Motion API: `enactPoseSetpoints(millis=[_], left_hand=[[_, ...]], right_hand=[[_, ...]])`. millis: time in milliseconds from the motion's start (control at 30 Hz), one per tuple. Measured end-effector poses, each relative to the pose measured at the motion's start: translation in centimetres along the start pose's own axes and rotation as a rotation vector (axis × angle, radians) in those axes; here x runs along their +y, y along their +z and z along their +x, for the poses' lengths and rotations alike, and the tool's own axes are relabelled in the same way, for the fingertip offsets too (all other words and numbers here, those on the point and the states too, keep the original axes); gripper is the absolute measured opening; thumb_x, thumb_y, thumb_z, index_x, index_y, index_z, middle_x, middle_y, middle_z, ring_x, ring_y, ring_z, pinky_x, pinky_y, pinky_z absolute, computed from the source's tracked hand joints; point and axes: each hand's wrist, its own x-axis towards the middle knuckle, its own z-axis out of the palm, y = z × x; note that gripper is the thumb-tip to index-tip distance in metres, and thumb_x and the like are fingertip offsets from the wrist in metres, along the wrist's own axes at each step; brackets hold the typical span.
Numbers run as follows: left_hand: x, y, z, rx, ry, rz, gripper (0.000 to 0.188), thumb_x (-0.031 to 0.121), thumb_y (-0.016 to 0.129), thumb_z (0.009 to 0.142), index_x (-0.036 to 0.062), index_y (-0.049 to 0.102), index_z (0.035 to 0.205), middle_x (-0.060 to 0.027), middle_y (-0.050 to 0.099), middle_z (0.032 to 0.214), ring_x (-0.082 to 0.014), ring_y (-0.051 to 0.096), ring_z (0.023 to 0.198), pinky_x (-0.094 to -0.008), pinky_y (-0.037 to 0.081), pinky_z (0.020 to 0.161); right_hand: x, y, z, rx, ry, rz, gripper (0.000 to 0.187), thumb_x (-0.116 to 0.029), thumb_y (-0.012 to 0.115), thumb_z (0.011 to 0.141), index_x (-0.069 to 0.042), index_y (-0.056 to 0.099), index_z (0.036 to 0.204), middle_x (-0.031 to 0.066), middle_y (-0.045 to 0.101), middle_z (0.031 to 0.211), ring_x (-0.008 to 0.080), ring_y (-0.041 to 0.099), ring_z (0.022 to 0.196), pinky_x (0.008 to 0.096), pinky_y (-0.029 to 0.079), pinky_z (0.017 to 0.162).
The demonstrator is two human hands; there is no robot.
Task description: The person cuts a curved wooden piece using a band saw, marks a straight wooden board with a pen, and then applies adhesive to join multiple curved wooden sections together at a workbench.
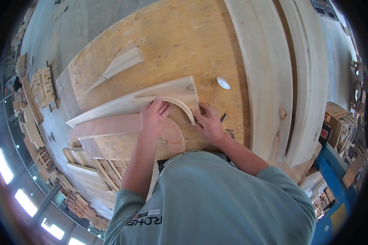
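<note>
Left hand point(153, 115) lies flat, fingers together, pressing down on a thin curved wood strip point(180, 104). Right hand point(208, 122) sits at the strip's lower end, fingers curled on something dark and slim, likely a pencil point(223, 118); the grip itself is too small to read.

The strip rests on a pale curved board point(131, 104), with a reddish curved panel point(122, 124) just below it, all on the plywood bench point(171, 36).

Risk, as I judge it: only palm pressure holds the strip, so a push from the right hand could slide it off its line.

Further off: a wedge-shaped offcut point(120, 65), a small white disc point(223, 83), and long pale planks point(270, 73) at the right.
</note>
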Motion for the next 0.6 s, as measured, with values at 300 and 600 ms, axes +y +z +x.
enactPoseSetpoints(millis=[300, 600], left_hand=[[0.4, 1.5, 0.2, 0.015, -0.011, -0.024, 0.038, 0.015, 0.062, 0.100, -0.0106, 0.051, 0.127, -0.0242, 0.061, 0.126, -0.0372, 0.062, 0.120, -0.0524, 0.052, 0.105], [1.8, -0.3, -3.0, -0.169, 0.097, -0.002, 0.030, 0.010, 0.058, 0.099, -0.0079, 0.058, 0.124, -0.0208, 0.067, 0.122, -0.0332, 0.068, 0.112, -0.0485, 0.055, 0.103]], right_hand=[[0.7, -5.7, -4.1, -0.406, 0.090, -0.210, 0.033, -0.013, 0.077, 0.078, -0.007, 0.069, 0.109, 0.0140, 0.058, 0.119, 0.0350, 0.059, 0.110, 0.0445, 0.052, 0.092], [1.8, -7.4, -4.9, -0.585, 0.081, -0.372, 0.020, -0.010, 0.068, 0.083, -0.009, 0.072, 0.103, 0.0117, 0.059, 0.117, 0.0322, 0.060, 0.111, 0.0429, 0.053, 0.092]])
